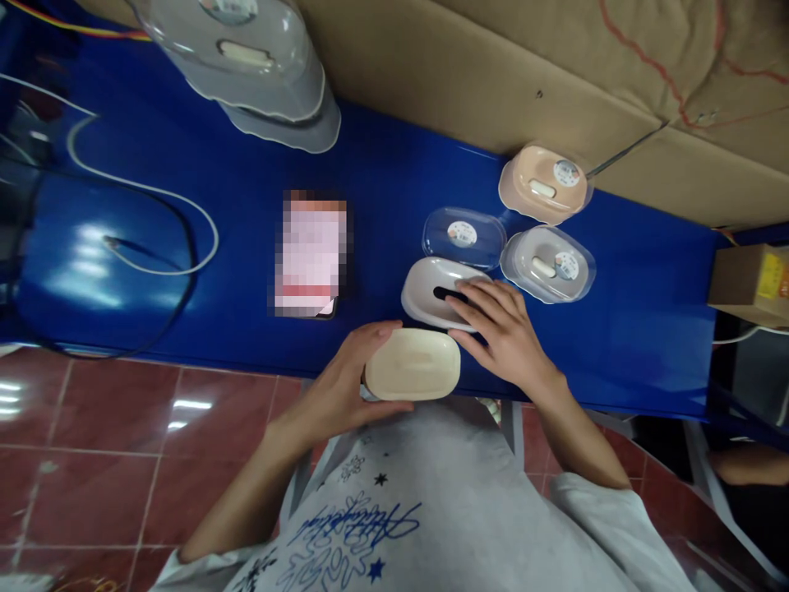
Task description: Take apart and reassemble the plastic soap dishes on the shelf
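Note:
My left hand [363, 374] is wrapped round the left end of a cream, rounded-oblong plastic tray [412, 364], held level at the table's near edge. Behind the tray stands a white, rounded-oblong plastic box [425, 284] with a dark oval on its inner floor. My right hand [502, 333] reaches over the right side of this box, fingers stretched out and apart. Its fingertips rest in or over the box; its thumb points toward the cream tray. A clear plastic lid [462, 234] with a round label lies just beyond the white box.
To the right sit a peach lidded box [543, 185] and a white lidded box [548, 263]. A phone [311, 255] lies left on the blue table [382, 181]. Larger grey lidded containers [271, 74] stand back left. Cables [141, 189] loop at far left; cardboard boxes [468, 74] line the back.

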The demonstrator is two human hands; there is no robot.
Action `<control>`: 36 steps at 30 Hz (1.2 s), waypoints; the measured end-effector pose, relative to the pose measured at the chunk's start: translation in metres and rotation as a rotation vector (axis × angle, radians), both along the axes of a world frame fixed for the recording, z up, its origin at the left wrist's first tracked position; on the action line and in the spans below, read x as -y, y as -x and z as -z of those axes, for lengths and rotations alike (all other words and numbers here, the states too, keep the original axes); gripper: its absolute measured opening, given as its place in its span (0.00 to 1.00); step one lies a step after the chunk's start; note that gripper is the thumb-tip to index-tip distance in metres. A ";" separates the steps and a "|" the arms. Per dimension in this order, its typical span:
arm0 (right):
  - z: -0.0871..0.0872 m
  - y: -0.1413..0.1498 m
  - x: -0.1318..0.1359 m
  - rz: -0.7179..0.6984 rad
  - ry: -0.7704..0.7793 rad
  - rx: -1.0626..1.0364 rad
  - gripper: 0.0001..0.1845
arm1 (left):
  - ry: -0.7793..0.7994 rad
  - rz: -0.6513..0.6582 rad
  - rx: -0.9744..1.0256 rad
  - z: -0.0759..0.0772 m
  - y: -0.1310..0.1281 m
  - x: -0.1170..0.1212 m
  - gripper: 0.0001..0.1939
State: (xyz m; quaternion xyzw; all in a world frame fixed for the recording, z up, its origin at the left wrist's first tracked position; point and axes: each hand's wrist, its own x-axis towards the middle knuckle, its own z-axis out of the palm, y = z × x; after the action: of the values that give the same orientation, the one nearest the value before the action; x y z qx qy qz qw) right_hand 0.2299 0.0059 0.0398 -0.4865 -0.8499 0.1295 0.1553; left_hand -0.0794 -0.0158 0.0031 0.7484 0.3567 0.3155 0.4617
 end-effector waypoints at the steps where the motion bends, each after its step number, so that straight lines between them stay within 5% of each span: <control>1: 0.001 0.001 -0.001 0.025 -0.010 0.034 0.29 | 0.065 -0.008 -0.003 -0.002 0.000 0.001 0.60; 4: -0.001 0.007 0.002 0.040 -0.023 0.048 0.33 | 0.211 -0.058 0.054 -0.005 -0.003 0.004 0.57; 8: -0.017 0.019 0.023 -0.229 0.100 -0.121 0.49 | 0.254 -0.212 0.394 -0.011 -0.018 0.008 0.65; 10: -0.023 0.027 0.033 -0.277 0.148 -0.170 0.49 | 0.367 -0.281 0.609 -0.017 -0.029 0.010 0.65; 15: -0.021 0.037 0.031 -0.188 0.070 -0.096 0.45 | 1.120 -0.393 0.919 -0.034 -0.053 0.014 0.49; 17: -0.016 0.030 0.023 -0.140 0.083 -0.016 0.45 | 1.306 -0.473 0.942 -0.037 -0.055 0.014 0.44; 22: -0.001 0.003 0.007 -0.008 0.018 0.100 0.36 | 1.322 -0.563 1.051 -0.035 -0.050 0.014 0.38; 26: -0.004 0.012 0.012 0.075 -0.145 -0.078 0.33 | 1.258 -0.619 1.104 -0.026 -0.058 0.018 0.39; 30: -0.017 0.039 0.029 -0.013 -0.114 -0.201 0.39 | 1.203 -0.564 1.064 -0.017 -0.072 0.017 0.43; 36: -0.016 0.053 0.051 -0.112 -0.061 -0.025 0.33 | 1.132 -0.410 1.006 -0.022 -0.079 0.007 0.46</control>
State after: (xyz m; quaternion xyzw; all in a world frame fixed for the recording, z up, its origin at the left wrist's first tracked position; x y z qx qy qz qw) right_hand 0.1767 -0.0451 0.0560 -0.4315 -0.8775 0.1180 0.1730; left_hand -0.0004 -0.0225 0.0252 0.0855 0.3422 0.4656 0.8117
